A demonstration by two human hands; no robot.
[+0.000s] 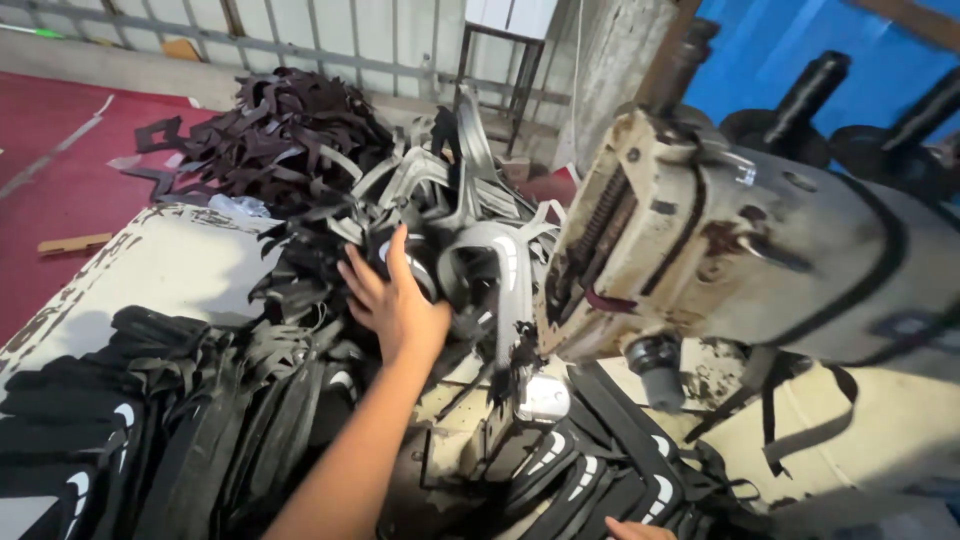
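On the cluttered worktable (170,262), the left hand (392,300) reaches forward with its fingers spread apart, the palm pressing down on a tangled heap of black and grey cut pieces (450,215) that lies at the middle of the table, just left of the sewing machine (720,250). Nothing is clamped in that hand; it lies flat on the pile. Only the tip of the right hand (637,529) shows at the bottom edge, touching a row of black pieces with white curved marks (590,480) below the machine's head, and I cannot tell how its fingers stand. Stacks of black pieces (150,420) lie at the near left. Beyond the table, more dark scraps (280,125) are piled on the red floor (60,170)
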